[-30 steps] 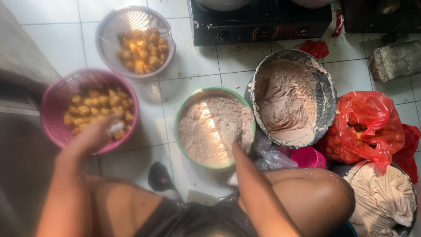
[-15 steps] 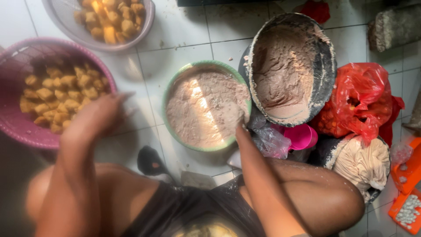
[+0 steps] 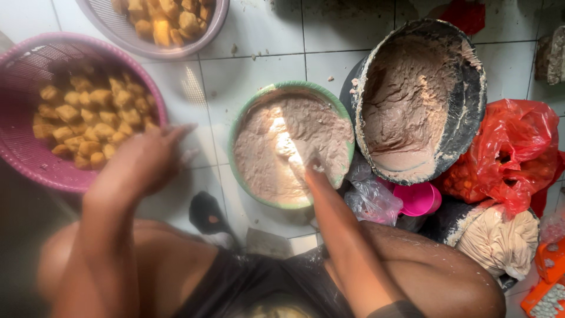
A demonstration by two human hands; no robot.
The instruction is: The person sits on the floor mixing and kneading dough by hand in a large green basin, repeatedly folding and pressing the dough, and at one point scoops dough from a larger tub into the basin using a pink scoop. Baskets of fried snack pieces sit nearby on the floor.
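Observation:
My left hand (image 3: pixel 141 165) hovers at the near right rim of a pink basket (image 3: pixel 35 171) full of yellow-brown fried cubes (image 3: pixel 88 118). It is blurred and seen from the back, so whatever lies under the palm is hidden. My right hand (image 3: pixel 301 164) reaches into a green-rimmed bowl (image 3: pixel 259 97) of pale brown paste (image 3: pixel 321 132), with the fingertips sunk in the paste under a bright glare. Both forearms stretch forward over my bare knees.
A large dark bowl (image 3: pixel 468 118) smeared with the same paste leans to the right. A lilac basket (image 3: pixel 197 35) of fried cubes is at the top. A red plastic bag (image 3: pixel 506 153), pink cup (image 3: pixel 421 197), clear bag (image 3: pixel 368 197), beige sack (image 3: pixel 500 241) and dark ladle (image 3: pixel 206 215) crowd the tiled floor.
My left hand has come out of the pink basket and moved right toward the green bowl. My right hand has stayed in the paste. The view has shifted closer and downward.

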